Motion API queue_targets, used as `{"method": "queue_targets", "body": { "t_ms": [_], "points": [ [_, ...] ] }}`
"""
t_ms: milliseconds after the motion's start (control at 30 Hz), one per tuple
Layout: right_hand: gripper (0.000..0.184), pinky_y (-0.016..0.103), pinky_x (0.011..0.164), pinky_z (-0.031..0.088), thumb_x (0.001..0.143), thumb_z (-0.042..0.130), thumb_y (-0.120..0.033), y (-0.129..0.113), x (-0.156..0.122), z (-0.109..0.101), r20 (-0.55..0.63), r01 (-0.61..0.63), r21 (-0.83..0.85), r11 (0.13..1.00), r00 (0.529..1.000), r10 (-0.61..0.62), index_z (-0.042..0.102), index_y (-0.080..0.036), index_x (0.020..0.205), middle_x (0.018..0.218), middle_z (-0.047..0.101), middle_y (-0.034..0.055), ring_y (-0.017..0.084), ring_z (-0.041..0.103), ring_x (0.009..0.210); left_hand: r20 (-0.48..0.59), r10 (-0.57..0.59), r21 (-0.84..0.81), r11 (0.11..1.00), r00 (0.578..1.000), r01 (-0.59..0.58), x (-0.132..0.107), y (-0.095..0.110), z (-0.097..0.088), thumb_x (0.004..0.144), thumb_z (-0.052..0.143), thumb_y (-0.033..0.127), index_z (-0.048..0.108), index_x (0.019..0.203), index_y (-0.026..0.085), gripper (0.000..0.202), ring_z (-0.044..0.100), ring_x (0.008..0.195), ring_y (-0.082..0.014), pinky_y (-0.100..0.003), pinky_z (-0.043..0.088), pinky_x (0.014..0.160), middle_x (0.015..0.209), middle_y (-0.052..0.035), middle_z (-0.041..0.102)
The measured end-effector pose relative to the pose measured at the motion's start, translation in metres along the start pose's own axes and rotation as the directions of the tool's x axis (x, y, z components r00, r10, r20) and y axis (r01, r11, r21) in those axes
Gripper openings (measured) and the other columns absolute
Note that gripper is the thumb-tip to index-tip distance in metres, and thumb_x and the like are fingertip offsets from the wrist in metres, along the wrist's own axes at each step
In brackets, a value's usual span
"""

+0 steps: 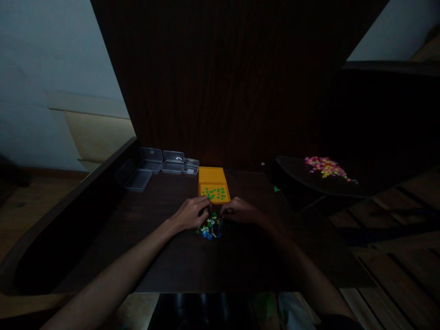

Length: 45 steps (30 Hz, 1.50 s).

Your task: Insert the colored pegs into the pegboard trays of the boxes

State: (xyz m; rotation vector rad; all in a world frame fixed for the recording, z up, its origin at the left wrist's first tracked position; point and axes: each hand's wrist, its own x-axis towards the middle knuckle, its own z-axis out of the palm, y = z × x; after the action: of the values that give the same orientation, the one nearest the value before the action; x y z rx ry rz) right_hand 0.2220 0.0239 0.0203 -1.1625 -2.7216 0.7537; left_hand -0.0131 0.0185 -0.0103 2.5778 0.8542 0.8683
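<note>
A yellow box (211, 174) lies open at the middle of the dark table, with several small green pieces (220, 193) spread in its front half. Just in front of it is a small heap of mixed toy-brick-like pieces (210, 229) in blue, green, white and yellow. My left hand (193, 212) is at the heap's left, beside the box's front edge, with fingers curled in towards the thumb. On the heap's right side, my right hand (239, 211) has its fingertips bent together by the pieces. Whatever either hand pinches is too small and dark to see.
Clear plastic cases (173, 167) with lids raised stand along the back left, and another clear case (138, 180) lies before them. A pile of pink and yellow pieces (326, 167) rests on a curved side shelf (292, 172) at right. A dark panel (233, 82) rises behind the table.
</note>
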Motion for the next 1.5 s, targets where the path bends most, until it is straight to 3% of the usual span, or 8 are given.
{"method": "queue_targets", "body": {
  "t_ms": [167, 433, 733, 1233, 1500],
  "points": [
    [0.018, 0.020, 0.060, 0.035, 0.083, 0.061, -0.021, -0.005, -0.001, -0.002, -0.040, 0.000, -0.009, 1.000, 0.999, 0.000, 0.074, -0.020, 0.095, 0.070, 0.066, -0.0009, 0.010, 0.055, 0.061, 0.157, 0.007, 0.073, 0.997, 0.988, -0.018, -0.001, 0.003, 0.002, 0.083, 0.049, 0.016, 0.065, 0.094, 0.017, 0.019, 0.063, 0.073, -0.0149, -0.024, 0.048, 0.067, 0.083, -0.0025, 0.066],
    [0.012, 0.022, 0.063, 0.033, 0.085, 0.061, -0.025, -0.013, 0.007, 0.010, -0.067, -0.024, -0.058, 0.998, 0.998, 0.020, 0.070, -0.019, 0.091, 0.072, 0.063, -0.0008, 0.011, 0.052, 0.066, 0.234, -0.015, 0.127, 0.992, 0.972, -0.015, 0.000, 0.006, -0.001, 0.084, 0.049, 0.020, 0.068, 0.088, 0.017, 0.020, 0.063, 0.069, -0.0149, -0.023, 0.045, 0.063, 0.080, -0.0028, 0.067],
    [0.009, 0.022, 0.061, 0.030, 0.082, 0.062, -0.021, -0.010, 0.005, 0.010, -0.092, -0.084, -0.080, 0.993, 0.993, 0.077, 0.069, -0.020, 0.088, 0.068, 0.061, -0.0022, 0.011, 0.050, 0.062, 0.245, -0.044, 0.162, 0.987, 0.968, 0.004, 0.002, 0.006, -0.002, 0.084, 0.049, 0.019, 0.067, 0.086, 0.018, 0.018, 0.064, 0.071, -0.0148, -0.022, 0.044, 0.063, 0.080, -0.0023, 0.068],
    [0.008, 0.020, 0.060, 0.032, 0.082, 0.064, -0.023, -0.005, 0.002, 0.012, -0.121, 0.011, -0.003, 1.000, 0.993, -0.012, 0.070, -0.018, 0.084, 0.067, 0.062, -0.0014, 0.010, 0.051, 0.062, 0.287, -0.059, 0.178, 0.984, 0.956, 0.008, 0.002, 0.011, -0.004, 0.085, 0.050, 0.024, 0.070, 0.099, 0.021, 0.024, 0.065, 0.073, -0.0158, -0.023, 0.045, 0.064, 0.084, -0.0020, 0.070],
    [0.013, 0.022, 0.064, 0.033, 0.083, 0.065, -0.026, -0.003, 0.000, 0.013, -0.120, -0.047, -0.029, 0.998, 0.992, 0.043, 0.067, -0.019, 0.093, 0.068, 0.059, -0.0030, 0.011, 0.051, 0.064, 0.282, -0.060, 0.174, 0.985, 0.957, 0.010, 0.003, 0.015, -0.003, 0.084, 0.051, 0.025, 0.069, 0.101, 0.019, 0.026, 0.066, 0.073, -0.0178, -0.025, 0.047, 0.064, 0.086, -0.0042, 0.071]
  ]
}}
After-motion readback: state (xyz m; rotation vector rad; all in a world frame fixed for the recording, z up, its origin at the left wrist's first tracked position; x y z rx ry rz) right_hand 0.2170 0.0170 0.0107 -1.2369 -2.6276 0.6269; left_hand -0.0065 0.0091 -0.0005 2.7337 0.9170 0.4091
